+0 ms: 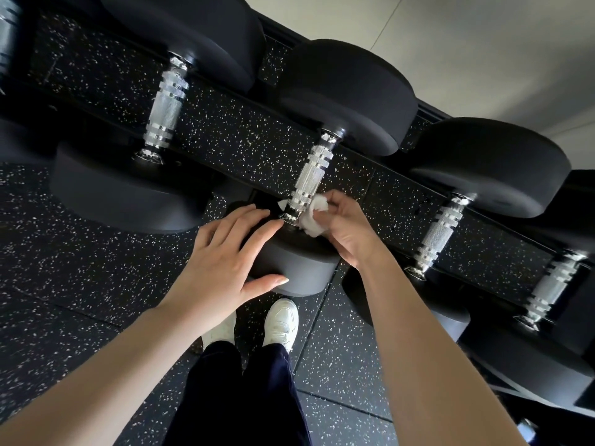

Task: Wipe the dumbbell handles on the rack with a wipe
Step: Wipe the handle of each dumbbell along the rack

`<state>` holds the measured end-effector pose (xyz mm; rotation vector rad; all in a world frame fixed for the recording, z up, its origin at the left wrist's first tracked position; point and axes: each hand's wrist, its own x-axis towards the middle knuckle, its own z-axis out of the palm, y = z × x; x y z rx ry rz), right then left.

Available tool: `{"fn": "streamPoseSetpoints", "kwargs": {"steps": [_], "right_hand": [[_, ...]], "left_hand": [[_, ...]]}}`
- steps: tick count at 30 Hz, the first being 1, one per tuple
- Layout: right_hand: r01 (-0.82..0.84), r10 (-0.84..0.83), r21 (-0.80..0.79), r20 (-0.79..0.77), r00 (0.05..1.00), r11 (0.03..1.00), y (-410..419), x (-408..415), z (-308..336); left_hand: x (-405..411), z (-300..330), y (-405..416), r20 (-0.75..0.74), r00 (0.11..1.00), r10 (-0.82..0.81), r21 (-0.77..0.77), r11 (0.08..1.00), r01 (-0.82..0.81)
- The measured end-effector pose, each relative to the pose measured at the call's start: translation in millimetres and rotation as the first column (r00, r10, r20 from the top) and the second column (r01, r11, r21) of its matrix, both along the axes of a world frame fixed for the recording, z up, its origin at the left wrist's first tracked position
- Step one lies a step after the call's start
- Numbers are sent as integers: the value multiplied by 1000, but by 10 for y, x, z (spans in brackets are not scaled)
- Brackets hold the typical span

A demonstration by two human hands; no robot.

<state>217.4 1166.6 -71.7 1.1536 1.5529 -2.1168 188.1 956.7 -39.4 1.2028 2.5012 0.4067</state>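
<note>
Right now the right hand (341, 226) pinches a crumpled white wipe (314, 217) against the near end of the middle dumbbell handle (309, 181), just left of the frame's centre. The left hand (225, 252) lies flat with straight, spread fingers on that dumbbell's near black head (299, 268), holding nothing and seemingly steadying it.

To do this stroke well, the wipe would best wrap more fully around the knurled chrome; it touches mainly the right side and the collar, with a small corner showing on the left. Sliding it up toward the far head (347, 94) while twisting should reach the grooves. Firm pressure from the left hand should stop the dumbbell rolling on the rack (225, 123).

Other handles wait at upper left (165, 104) and at right (439, 233), 2 at least.
</note>
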Motion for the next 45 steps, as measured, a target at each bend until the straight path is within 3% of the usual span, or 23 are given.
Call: {"fn": "streamPoseSetpoints", "kwargs": {"steps": [3, 5, 8, 11, 15, 18, 27, 33, 40, 45], "right_hand": [[-37, 37, 69, 0, 999, 997, -11, 64, 77], [-57, 53, 210, 24, 998, 976, -59, 86, 107], [-105, 85, 435, 64, 994, 894, -184, 96, 148], [-128, 114, 539, 59, 992, 833, -287, 69, 252], [-213, 249, 691, 49, 967, 691, -401, -113, 323], [-373, 407, 802, 180, 896, 467, -469, -232, 299], [-664, 483, 738, 540, 689, 122, -472, -279, 464], [-622, 528, 771, 475, 704, 135, -492, -329, 466], [-705, 517, 709, 602, 608, 3, -507, -538, 415], [-675, 492, 737, 600, 631, -34, -436, -654, 465]], "left_hand": [[3, 9, -7, 10, 1000, 4, -2, 1000, -4], [1, 13, -7, 10, 1000, 4, 1, 1000, -4], [-4, 2, -12, 3, 1000, 10, 5, 1000, -10], [5, -30, -20, 12, 1000, 22, 19, 1000, -23], [27, -59, -32, 21, 998, 54, 39, 998, -54], [57, -58, -51, 59, 989, 136, 72, 988, -140], [67, -97, -71, 70, 981, 179, 103, 977, -185], [49, -129, -85, 90, 981, 174, 110, 977, -183], [68, -143, -88, 80, 977, 200, 147, 967, -210], [66, -159, -94, 73, 978, 195, 145, 968, -204]]}}
